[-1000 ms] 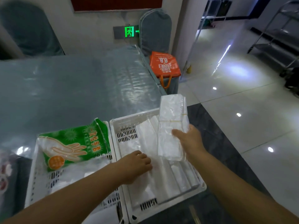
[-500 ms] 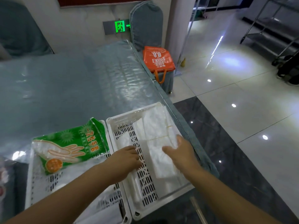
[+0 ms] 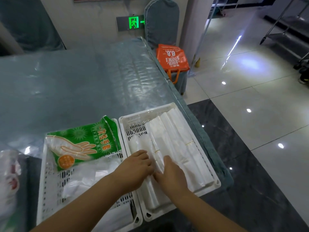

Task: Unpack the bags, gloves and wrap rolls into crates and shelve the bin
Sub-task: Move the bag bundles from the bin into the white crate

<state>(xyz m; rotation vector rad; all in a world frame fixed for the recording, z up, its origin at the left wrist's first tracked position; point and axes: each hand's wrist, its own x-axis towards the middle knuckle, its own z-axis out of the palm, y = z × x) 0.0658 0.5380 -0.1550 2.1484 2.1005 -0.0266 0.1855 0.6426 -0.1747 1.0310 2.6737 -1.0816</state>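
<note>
Two white perforated crates sit side by side at the table's near edge. The right crate (image 3: 215,183) holds several flat bundles of clear plastic bags (image 3: 180,144) bound with rubber bands. My left hand (image 3: 135,166) and my right hand (image 3: 172,176) rest side by side on the bundles in the crate's near-left part, fingers pressing on a bundle between them. The left crate (image 3: 45,190) holds a green pack of disposable gloves (image 3: 83,144) leaning on its far rim, with loose clear plastic below it.
A plastic-covered grey-blue table (image 3: 83,84) stretches ahead. An orange tote bag (image 3: 172,59) sits on a covered chair at the table's right corner. Glossy tiled floor lies to the right, with metal shelving (image 3: 284,27) far right. A crumpled white bag (image 3: 8,181) shows at the left edge.
My right hand lowered the banded bag bundle from the air into the right crate. Both hands now press together on the bundles there.
</note>
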